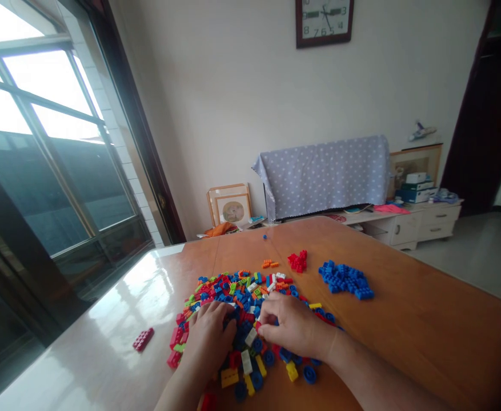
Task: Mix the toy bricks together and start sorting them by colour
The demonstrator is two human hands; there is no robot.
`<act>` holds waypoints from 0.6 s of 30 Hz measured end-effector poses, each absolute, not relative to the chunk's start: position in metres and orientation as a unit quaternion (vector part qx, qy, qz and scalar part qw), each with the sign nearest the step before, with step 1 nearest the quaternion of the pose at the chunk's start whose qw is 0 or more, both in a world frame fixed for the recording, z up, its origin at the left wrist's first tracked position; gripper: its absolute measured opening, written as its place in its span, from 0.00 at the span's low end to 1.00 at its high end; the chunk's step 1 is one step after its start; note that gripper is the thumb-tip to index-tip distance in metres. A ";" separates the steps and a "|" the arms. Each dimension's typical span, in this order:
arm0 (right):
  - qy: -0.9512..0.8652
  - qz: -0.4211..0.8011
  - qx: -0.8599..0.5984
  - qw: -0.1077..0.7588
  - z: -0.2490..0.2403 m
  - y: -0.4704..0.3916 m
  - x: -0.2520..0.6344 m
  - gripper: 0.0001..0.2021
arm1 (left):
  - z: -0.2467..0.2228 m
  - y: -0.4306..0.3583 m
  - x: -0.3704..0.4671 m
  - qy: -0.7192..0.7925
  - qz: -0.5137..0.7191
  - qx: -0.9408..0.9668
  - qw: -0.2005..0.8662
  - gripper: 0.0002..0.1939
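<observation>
A wide pile of mixed toy bricks (pixel 245 361) in red, blue, yellow, white, green and orange covers the near middle of the table. On the pile's left part rests my left hand (pixel 209 337), its fingers bent over the bricks and the thumb apart from them; no brick shows in its grasp. My right hand (pixel 291 322) is over the right part, fingers curled in towards the thumb at some bricks. Whatever lies between those fingertips is too small or hidden to name.
Behind the pile lie a blue brick heap (pixel 347 278), a red brick cluster (pixel 298 261) and a few orange bricks (pixel 269 264). A dark pink brick (pixel 143 339) sits at the left on the table (pixel 404 319). One small blue piece (pixel 264 236) is near the far edge.
</observation>
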State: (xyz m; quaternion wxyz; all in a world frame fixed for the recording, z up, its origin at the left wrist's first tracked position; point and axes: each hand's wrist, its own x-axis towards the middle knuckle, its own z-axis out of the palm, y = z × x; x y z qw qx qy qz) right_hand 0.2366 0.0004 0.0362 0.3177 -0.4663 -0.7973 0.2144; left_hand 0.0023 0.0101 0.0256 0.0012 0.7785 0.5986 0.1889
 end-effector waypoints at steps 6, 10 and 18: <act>-0.697 0.408 -0.447 0.384 0.022 0.020 0.237 0.07 | 0.032 0.004 0.007 0.562 0.255 0.786 -0.030 0.15; -0.650 0.489 -0.418 0.404 0.027 0.020 0.236 0.10 | 0.039 -0.006 0.020 0.498 0.294 0.816 0.002 0.18; -0.651 0.499 -0.400 0.408 0.023 0.020 0.228 0.12 | 0.037 -0.012 0.039 0.476 0.302 0.825 0.048 0.09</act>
